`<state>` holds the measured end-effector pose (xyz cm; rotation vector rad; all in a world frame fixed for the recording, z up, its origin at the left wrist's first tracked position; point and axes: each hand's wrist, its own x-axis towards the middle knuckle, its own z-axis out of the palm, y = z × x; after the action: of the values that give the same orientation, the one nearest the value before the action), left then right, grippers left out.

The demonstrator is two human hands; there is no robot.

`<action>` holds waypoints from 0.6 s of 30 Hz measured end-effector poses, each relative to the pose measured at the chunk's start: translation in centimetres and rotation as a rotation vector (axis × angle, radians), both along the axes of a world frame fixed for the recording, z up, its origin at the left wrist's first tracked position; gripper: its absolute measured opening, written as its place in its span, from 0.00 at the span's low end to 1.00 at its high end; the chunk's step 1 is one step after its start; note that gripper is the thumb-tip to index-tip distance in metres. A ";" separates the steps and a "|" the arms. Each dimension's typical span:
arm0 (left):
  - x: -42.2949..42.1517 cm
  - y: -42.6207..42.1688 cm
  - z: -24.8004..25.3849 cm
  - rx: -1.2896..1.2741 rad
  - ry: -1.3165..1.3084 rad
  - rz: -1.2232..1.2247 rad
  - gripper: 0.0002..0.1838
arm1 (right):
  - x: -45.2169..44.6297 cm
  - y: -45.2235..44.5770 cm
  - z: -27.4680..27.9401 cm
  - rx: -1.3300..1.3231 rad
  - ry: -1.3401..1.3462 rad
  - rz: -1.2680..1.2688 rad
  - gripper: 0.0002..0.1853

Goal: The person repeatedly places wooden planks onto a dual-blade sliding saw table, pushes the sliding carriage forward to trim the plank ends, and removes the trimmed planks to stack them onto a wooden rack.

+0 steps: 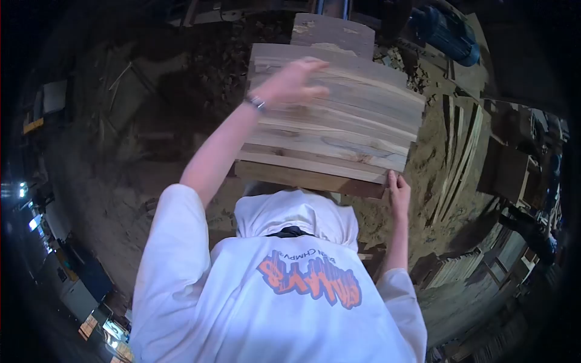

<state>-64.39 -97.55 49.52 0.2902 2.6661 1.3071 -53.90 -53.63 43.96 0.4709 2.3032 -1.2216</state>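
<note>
Wooden boards lie side by side in front of me, their grain running left to right. My left hand, with a band at the wrist, is over the far boards with its fingers apart and slightly blurred. Whether it touches the wood I cannot tell. At the near right corner, my right hand has its fingers closed around the end of the nearest board. A darker wooden edge shows below that board, close to my body.
Beyond the boards is a worn flat surface. A blue motor sits at the far right. Long thin wood strips lie on the dusty floor to the right, with stacked wood pieces nearer me. Wood scraps litter the far left.
</note>
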 end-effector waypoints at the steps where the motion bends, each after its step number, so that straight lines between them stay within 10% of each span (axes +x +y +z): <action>1: 2.8 -2.0 0.4 -0.003 0.047 0.219 0.28 | 0.0 0.1 0.2 -0.047 -0.038 0.018 0.25; 5: 17.2 -10.3 -5.1 -0.107 -0.041 0.769 0.13 | -1.1 2.9 -2.5 -0.341 -0.092 0.003 0.24; 7: 23.1 -10.6 -7.8 0.595 -0.675 0.859 0.18 | -2.0 3.6 -1.9 -0.364 -0.205 0.076 0.22; 18: 25.5 -9.3 -9.0 0.907 -0.616 0.883 0.24 | -3.7 4.5 -2.7 -0.639 -0.421 -0.060 0.24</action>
<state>-38.90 -106.81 40.51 -1.1228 1.5234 2.2651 -57.56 -49.15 41.27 0.4975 1.4590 -1.6131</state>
